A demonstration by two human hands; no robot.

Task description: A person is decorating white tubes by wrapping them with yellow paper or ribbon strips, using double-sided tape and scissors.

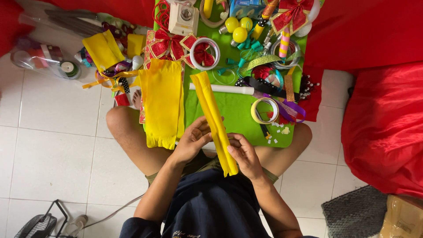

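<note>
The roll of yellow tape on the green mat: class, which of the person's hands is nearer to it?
Right. The right hand lies just below and left of the roll of yellow tape, gripping the folded yellow crepe strip. The left hand is farther left, beyond the strip.

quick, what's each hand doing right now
Left hand: closed on the folded yellow crepe paper strip.
Right hand: holding the same strip lower down.
</note>
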